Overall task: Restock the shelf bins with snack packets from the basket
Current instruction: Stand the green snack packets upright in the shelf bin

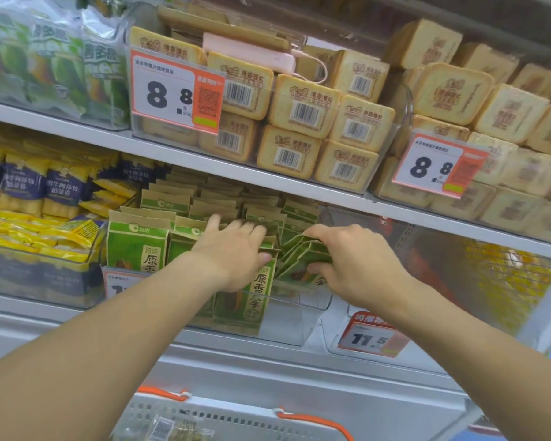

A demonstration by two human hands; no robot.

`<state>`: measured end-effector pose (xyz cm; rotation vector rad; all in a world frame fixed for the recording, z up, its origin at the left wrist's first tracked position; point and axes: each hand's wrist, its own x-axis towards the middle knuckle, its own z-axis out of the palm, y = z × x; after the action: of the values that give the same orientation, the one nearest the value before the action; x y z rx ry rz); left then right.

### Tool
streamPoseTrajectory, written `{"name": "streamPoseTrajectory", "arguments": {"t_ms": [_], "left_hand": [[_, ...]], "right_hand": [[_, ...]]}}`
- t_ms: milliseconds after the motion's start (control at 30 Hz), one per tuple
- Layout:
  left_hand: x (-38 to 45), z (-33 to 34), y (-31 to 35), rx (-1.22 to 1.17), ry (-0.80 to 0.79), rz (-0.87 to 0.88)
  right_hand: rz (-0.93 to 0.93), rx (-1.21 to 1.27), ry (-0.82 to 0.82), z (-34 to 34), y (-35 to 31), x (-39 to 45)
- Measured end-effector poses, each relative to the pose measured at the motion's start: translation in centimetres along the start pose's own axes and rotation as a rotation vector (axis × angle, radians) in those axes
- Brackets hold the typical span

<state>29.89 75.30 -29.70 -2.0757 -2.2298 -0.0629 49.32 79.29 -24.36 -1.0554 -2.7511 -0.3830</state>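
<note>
Both hands are up in the clear bin (295, 308) on the middle shelf, the one packed with upright green snack packets (137, 249). Right hand (357, 262) has its fingers and thumb curled round a small fanned bunch of packets (299, 253), tilted and only partway down into the right side of that bin. Left hand (236, 253) is just left of the bunch, fingers mostly straight and spread, pressing against the standing packets, not really gripping anything. The white basket (223, 418) with orange handles sits well below the bin at the bottom edge, and I can make out a packet or so inside it. Left of the bin there's blue and yellow packs (35, 192), and on the shelf above it tan bread packs (303, 103) with an 8.8 price tag (172, 90). A pink power bank (252, 54) lies on top of those.
</note>
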Motion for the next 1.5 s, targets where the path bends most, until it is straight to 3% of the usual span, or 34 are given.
{"name": "streamPoseTrajectory", "arguments": {"t_ms": [133, 333, 567, 767, 1300, 1500], "left_hand": [[-0.2, -0.4, 0.2, -0.023, -0.028, -0.016], [-0.3, -0.7, 0.2, -0.039, -0.038, -0.027], [-0.1, -0.4, -0.2, -0.073, -0.011, -0.005], [0.2, 0.0, -0.3, -0.077, 0.019, 0.000], [-0.4, -0.4, -0.5, -0.085, 0.006, 0.019], [-0.2, 0.0, -0.6, -0.091, 0.029, 0.018]], "right_hand": [[0.040, 0.002, 0.053, -1.6, -0.1, -0.7], [0.134, -0.109, -0.043, -0.4, -1.9, 3.2], [0.236, -0.012, -0.229, 0.1, -2.3, 6.2], [0.152, -0.144, -0.073, -2.0, -4.9, 3.2], [0.348, 0.011, -0.062, -0.9, -3.7, 2.8], [0.326, -0.030, -0.023, -0.7, -4.1, 3.5]]}}
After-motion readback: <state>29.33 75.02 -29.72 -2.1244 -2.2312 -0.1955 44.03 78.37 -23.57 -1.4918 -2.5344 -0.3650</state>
